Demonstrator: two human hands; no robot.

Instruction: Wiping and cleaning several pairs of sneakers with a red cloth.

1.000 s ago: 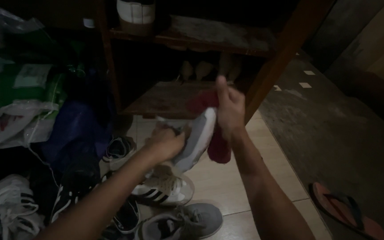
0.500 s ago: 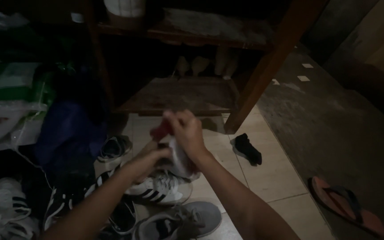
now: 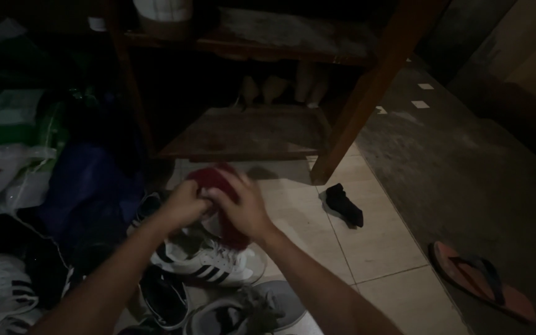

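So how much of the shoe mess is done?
Not much looks done: the lower shelf is bare, with only some pale things at its back. In hand: both the left hand and right hand grip a red cloth over the pile. Left: a striped sneaker, a grey shoe, a black sock and a sandal lie on the floor.

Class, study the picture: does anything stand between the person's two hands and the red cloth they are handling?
Nothing visible does. The left hand and the right hand both already touch the red cloth, bunched between them above the white striped sneaker. The black sock lies apart on the tiles, to the right.
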